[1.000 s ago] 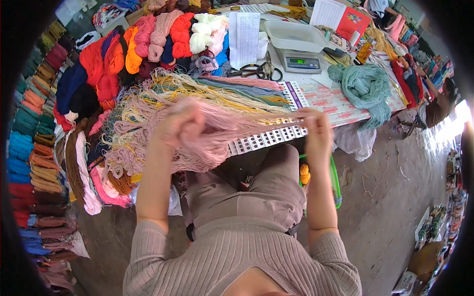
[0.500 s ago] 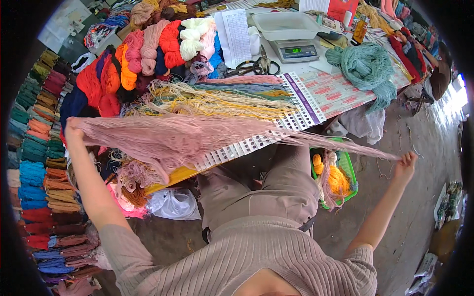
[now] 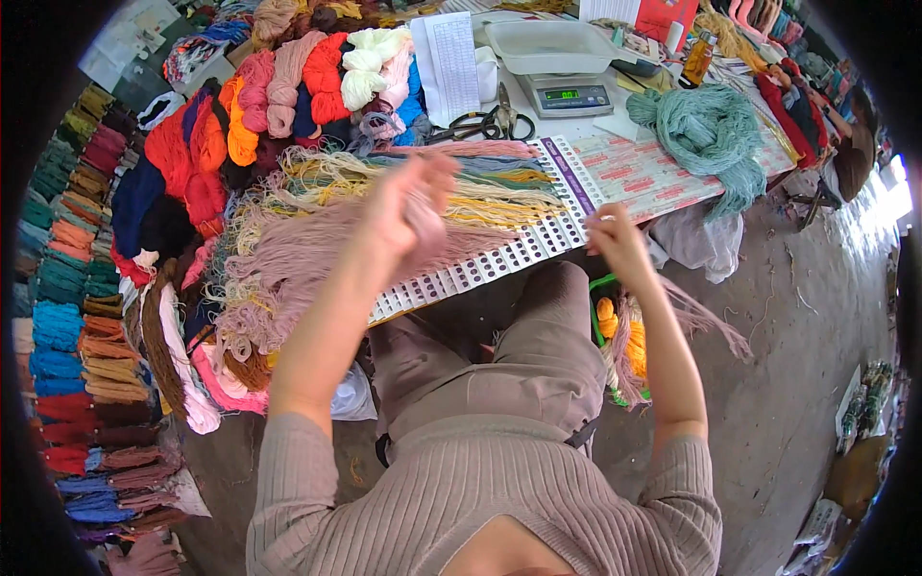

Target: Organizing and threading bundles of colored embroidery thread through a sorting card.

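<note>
My left hand (image 3: pixel 415 206) is over the middle of the table, above the dusty-pink yarn, its fingers smeared by motion. At the right end of the white punched card (image 3: pixel 451 278), my right hand (image 3: pixel 615 238) is closed with fingertips pinched. Dusty-pink strands (image 3: pixel 706 317) trail behind my right forearm and appear to come from that hand. A wide bundle of dusty-pink yarn (image 3: pixel 298 254) lies loose across the card's left part. Cream, yellow, green, grey and pink threads (image 3: pixel 480 187) lie in rows along the card behind it.
Skeins in red, orange and white (image 3: pixel 327 82) are heaped at the back left. Scissors (image 3: pixel 499 120), a digital scale (image 3: pixel 567 96) with a clear tub (image 3: pixel 552 48), and a teal skein (image 3: pixel 706 134) stand farther back. A green basket (image 3: pixel 600 288) with orange yarn is beside my leg.
Both hands have come inward from far apart. The dusty-pink yarn, stretched between them before, now lies slack on the table at the left, with some strands trailing at the right.
</note>
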A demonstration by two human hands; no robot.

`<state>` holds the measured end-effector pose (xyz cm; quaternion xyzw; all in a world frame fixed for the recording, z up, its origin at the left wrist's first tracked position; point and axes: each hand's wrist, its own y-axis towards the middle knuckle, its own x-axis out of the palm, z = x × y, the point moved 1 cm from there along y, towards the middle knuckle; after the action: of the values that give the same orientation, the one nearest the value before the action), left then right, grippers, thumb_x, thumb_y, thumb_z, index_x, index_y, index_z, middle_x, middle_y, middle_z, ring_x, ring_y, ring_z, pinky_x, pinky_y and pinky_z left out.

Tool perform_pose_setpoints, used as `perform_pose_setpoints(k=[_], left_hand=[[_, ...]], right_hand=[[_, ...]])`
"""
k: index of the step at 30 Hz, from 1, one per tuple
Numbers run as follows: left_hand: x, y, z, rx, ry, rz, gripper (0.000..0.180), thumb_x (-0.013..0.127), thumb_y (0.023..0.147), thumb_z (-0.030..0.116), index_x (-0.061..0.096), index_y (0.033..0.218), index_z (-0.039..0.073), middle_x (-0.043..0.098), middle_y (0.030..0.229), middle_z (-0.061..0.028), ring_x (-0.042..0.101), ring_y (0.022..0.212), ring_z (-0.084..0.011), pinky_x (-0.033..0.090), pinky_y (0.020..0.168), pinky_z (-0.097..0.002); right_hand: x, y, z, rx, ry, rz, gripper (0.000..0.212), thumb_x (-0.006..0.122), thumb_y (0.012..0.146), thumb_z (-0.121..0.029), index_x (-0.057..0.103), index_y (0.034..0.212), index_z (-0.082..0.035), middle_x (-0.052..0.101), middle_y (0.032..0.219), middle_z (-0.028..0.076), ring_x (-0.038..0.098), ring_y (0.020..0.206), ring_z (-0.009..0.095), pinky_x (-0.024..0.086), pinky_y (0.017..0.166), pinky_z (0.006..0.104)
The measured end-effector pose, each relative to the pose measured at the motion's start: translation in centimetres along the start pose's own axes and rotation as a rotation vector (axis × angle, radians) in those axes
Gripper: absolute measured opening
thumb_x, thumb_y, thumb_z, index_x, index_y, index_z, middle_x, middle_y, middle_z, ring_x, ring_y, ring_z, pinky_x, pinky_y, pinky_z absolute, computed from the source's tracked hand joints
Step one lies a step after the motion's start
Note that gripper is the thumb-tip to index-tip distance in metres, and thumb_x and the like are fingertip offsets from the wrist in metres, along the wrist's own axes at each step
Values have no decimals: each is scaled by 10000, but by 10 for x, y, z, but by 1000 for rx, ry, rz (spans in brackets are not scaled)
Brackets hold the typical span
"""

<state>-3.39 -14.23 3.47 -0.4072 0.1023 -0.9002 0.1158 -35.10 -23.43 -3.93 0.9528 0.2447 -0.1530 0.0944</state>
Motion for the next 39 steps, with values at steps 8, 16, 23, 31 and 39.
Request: perform_pose_setpoints(k=[8, 16, 23, 31, 39], left_hand=[[11, 27, -127, -524, 80, 110, 360, 522, 917, 303, 492, 1115, 4, 606, 1054, -165, 645, 889, -284, 526, 616, -316], [18, 50, -136, -553, 188, -8, 244, 517, 916, 218, 548, 1071, 33, 647, 980, -103, 646, 793, -217, 526, 637, -296], [23, 57, -158, -381, 650, 99, 116, 607, 855, 222, 620, 906, 119, 653, 777, -29, 601, 606, -131, 398, 530, -251], [10, 71, -163, -356, 548, 177, 93, 520, 800, 100, 604, 767, 75, 613, 697, -44, 468, 510, -116, 384, 501, -255], [2, 88, -164, -411, 636, 120, 112, 564, 815, 127, 630, 767, 51, 635, 660, -56, 490, 486, -116, 376, 468, -248]], right_hand=[[54, 30, 32, 144, -97, -123, 190, 608, 839, -187, 637, 851, 0, 607, 644, 65, 551, 548, 124, 457, 536, 274], [48, 36, 39, 142, -7, -82, 191, 618, 845, -188, 634, 831, 3, 601, 620, 49, 544, 537, 98, 447, 504, 261], [49, 37, 41, 166, 145, -63, 182, 617, 854, -181, 610, 791, -11, 565, 591, 5, 474, 466, 59, 379, 431, 220], [50, 38, 36, 60, -71, -74, 185, 628, 835, -183, 618, 784, -6, 567, 589, 26, 493, 499, 74, 394, 469, 241], [45, 53, 42, 203, 110, -334, 147, 611, 833, -153, 586, 815, -10, 547, 619, 5, 474, 517, 66, 361, 458, 210]])
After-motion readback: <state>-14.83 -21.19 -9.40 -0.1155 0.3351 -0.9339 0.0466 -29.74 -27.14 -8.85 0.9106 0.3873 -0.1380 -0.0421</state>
